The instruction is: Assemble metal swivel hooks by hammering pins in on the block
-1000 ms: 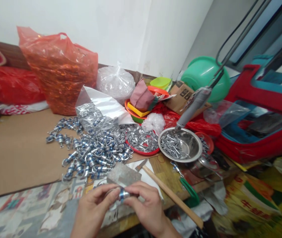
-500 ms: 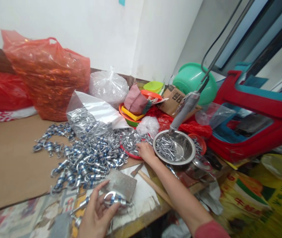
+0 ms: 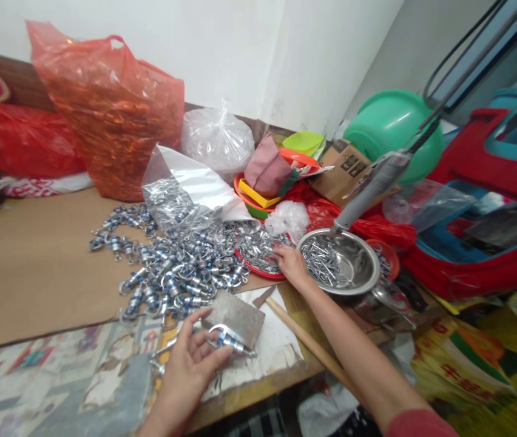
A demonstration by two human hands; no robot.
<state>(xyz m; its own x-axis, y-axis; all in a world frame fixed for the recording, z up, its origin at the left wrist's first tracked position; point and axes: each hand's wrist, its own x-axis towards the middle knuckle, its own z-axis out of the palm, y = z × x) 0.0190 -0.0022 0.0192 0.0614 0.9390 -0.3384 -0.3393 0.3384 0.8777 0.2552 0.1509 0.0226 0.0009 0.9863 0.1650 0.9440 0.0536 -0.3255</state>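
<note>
My left hand (image 3: 197, 358) is at the front, thumb and fingers round a blue and silver metal fitting (image 3: 231, 341) with a curved hook. The fitting lies over a grey metal block (image 3: 235, 317). My right hand (image 3: 289, 262) reaches into a red tray (image 3: 258, 271) of small silver parts; its fingertips are among the parts, and whatever they grip is too small to make out. A hammer (image 3: 306, 337) lies under my right forearm. Left of the tray spreads a heap of blue and silver fittings (image 3: 176, 267).
Right of the tray stands a steel bowl (image 3: 361, 273) of silver pins, with a grey-handled tool (image 3: 372, 188) hanging over it. Behind are a clear bag (image 3: 217, 139), a red bag (image 3: 117, 121) and a green basin (image 3: 390, 127). A red chair (image 3: 477, 261) stands at the right.
The view has shifted, so the table items appear further right and higher. My left hand still holds the fitting, and my right hand remains at the red tray.
</note>
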